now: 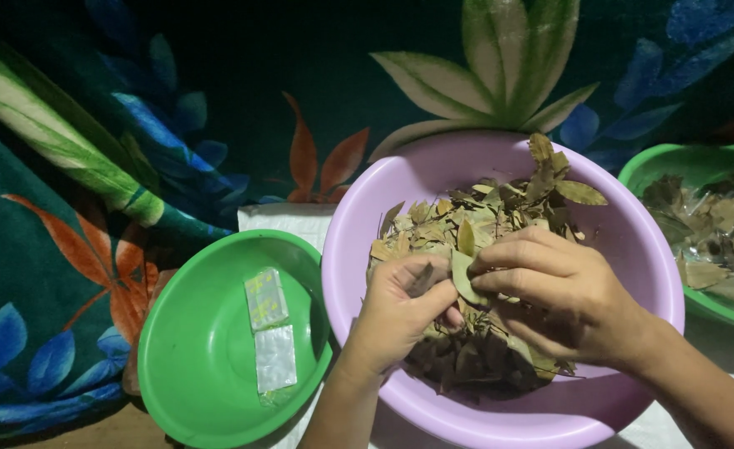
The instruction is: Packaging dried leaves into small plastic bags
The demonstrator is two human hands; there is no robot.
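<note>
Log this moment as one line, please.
left hand: grip on dried leaves | right hand: pinching one leaf | over purple bowl | green bowl: small packets

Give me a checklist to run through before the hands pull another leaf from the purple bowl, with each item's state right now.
1. Left hand over the purple bowl: ok, resting on the dried leaves.
2. Right hand grip: ok, fingers pinch a green leaf together with the left.
3. Leaves contained: ok, the pile lies inside the rim.
4. Near green bowl within reach: ok, beside the purple bowl; holds two small clear packets.
5. Far green bowl at right: ok, holds more leaves, partly out of frame.
6. Leaf whole or torn: cannot tell.
</note>
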